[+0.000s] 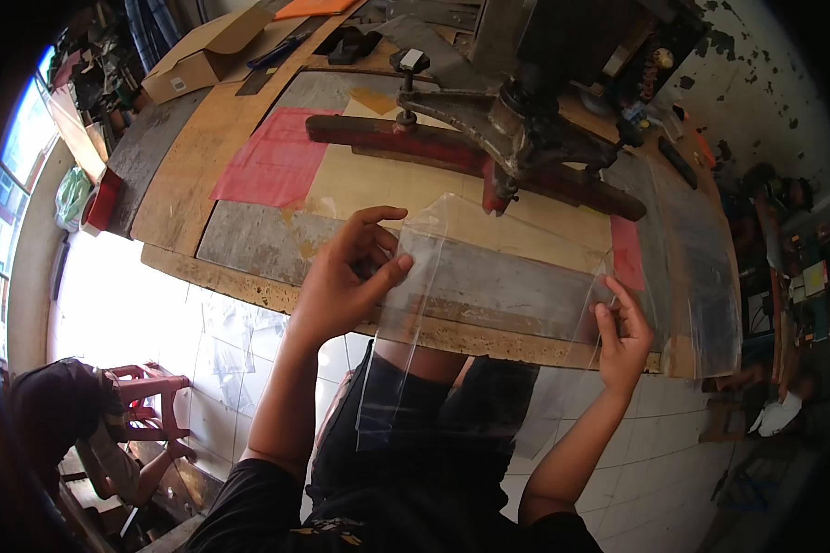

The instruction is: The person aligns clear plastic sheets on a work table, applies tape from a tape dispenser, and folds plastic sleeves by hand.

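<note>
A clear, folded plastic sheet (489, 276) hangs between my hands, over the near edge of the workbench and in front of my lap. My left hand (355, 272) grips its left edge between the thumb and curled fingers, with the index finger raised. At the right edge, my right hand (623, 334) pinches the sheet between thumb and fingertips. Just beyond it stands a press with a long red bar (406, 138) above a cream-coloured pad (378, 184). Pink-red sheets (272, 157) lie at the ends of the pad.
An open cardboard box (203, 55) sits at the back left of the bench. More clear plastic sheets (705, 276) hang over the bench's right end. On the floor side at left, another person (92, 415) is near a red stool (152, 396). A white cloth-like thing (776, 415) is at far right.
</note>
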Motion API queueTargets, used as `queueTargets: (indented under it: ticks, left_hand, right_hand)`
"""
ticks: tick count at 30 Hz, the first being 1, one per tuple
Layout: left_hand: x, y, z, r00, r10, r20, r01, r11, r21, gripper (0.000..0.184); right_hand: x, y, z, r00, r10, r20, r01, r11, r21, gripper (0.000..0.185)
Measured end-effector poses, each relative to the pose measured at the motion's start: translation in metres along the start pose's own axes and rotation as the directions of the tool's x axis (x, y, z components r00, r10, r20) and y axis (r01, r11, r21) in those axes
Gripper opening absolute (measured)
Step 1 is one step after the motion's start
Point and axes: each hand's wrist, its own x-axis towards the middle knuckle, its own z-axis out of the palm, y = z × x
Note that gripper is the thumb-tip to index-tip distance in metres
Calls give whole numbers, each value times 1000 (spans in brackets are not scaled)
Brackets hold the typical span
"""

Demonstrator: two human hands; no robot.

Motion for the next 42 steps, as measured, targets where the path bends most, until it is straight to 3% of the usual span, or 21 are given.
queueTargets:
  ticks: [9,22,35,42]
  left_hand:
    - [1,-4,1,1000,10,1,-10,1000,14,51]
    - [-1,1,-1,999,2,43,-4,999,53,44]
    - [-1,2,-2,998,6,69,-9,999,49,34]
    - [-1,2,-3,997,2,73,-6,999,49,34]
  right_hand:
    - [-2,-2,1,998,69,-13,-69,998,-1,35]
    - [1,3,2,995,-3,-102,-2,999,-41,33]
    - [2,2,3,992,35,-118,-37,999,-12,41]
    - [3,9,3,990,48,-136,-40,997,59,19]
